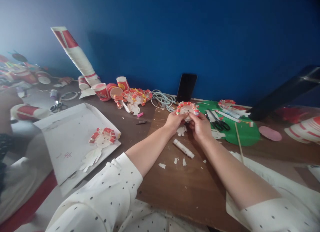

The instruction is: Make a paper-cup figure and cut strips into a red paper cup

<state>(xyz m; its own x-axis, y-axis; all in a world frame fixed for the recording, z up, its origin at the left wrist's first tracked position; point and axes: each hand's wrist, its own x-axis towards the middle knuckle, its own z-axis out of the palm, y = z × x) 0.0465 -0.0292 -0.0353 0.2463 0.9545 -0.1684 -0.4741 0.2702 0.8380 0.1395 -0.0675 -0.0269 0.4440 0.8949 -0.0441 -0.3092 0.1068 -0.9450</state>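
A paper doll [185, 108] with red, white and orange curls round its pale face is held up over the brown table. My left hand [174, 122] pinches its lower left edge, and my right hand [200, 126] pinches the lower right, with the thumbs close together at the face. Its white paper body [181, 130] hangs below, between the hands. A white glue stick [183, 148] lies on the table just under them, with small paper scraps [162, 165] around it. Black-handled scissors [218, 122] rest to the right of my right hand.
Left, a similar doll [103, 138] lies on a white box lid [67, 135]. Behind are more dolls [135, 97], paper cups [102, 91], a cable [162, 98] and a leaning phone [186, 87]. Right are green paper [242, 133] and stacked cups [305, 129]. Another person's arm [7, 105] shows far left.
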